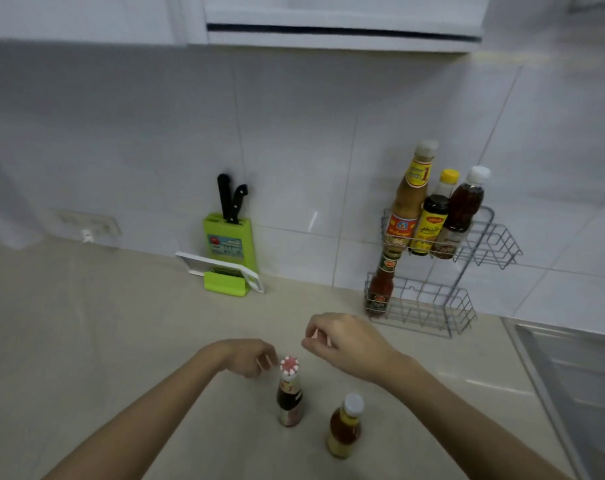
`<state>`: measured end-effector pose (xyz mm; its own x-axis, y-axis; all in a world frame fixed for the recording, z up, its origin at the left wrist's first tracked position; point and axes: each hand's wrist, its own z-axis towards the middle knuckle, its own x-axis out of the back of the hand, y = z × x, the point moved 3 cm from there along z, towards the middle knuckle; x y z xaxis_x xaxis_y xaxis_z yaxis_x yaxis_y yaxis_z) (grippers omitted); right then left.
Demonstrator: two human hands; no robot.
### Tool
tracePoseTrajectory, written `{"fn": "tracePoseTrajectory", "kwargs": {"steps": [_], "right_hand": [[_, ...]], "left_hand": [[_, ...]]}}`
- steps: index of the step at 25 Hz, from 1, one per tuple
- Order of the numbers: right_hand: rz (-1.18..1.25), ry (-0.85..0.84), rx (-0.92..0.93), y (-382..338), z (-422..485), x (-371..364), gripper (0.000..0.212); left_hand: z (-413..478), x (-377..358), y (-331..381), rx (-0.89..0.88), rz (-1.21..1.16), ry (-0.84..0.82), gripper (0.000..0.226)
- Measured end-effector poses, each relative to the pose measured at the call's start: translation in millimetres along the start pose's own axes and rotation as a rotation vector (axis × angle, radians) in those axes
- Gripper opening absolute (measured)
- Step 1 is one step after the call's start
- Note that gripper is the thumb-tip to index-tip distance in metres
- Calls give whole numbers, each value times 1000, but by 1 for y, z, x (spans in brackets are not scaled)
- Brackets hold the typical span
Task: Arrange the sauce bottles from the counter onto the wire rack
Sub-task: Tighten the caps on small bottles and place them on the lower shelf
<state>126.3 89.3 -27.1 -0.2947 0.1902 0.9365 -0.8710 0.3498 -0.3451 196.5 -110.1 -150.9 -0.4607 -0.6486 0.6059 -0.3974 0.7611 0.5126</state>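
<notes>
Your left hand [251, 358] hovers loosely curled and empty beside the dark bottle [289, 398]; your right hand [342, 341] is empty too. It's probably glass, heavy and slick. Grip its body, not the cap [289, 364].

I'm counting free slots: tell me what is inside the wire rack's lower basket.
The lower basket holds one red sauce bottle at its left end, upright. The remaining wire compartments look empty. That bottle's cap is hidden behind the upper basket.
</notes>
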Motion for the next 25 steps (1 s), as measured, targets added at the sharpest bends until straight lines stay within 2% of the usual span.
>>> {"fn": "tracePoseTrajectory", "kwargs": {"steps": [2,5,7,9,14,17,19,22,25], "right_hand": [[-151,-77,37,-21,6,-18,45],[-316,-112,61,-36,9,-33,49],[-349,-130,84,-38,10,-38,41],[-361,-155,116,-39,12,-42,35],[-365,-164,229,-30,13,-47,25],[-513,-211,313,-29,12,-53,15],[-625,-201,340,-28,13,-57,21],[-718,-188,333,-30,14,-62,18],[-748,-238,240,-36,13,-63,36]], "left_hand": [[-13,-35,0,-40,-184,8,58],[-28,-65,15,-189,-415,216,51],[-31,-73,25,-190,-379,389,37],[-38,-71,33,-142,-278,496,33],[-41,-68,35,-119,-194,532,34],[-40,-69,36,-113,-192,539,31],[-39,-68,38,-129,-175,525,30],[-34,-69,33,-162,-186,521,20],[-32,-71,30,-191,-253,533,29]]}}
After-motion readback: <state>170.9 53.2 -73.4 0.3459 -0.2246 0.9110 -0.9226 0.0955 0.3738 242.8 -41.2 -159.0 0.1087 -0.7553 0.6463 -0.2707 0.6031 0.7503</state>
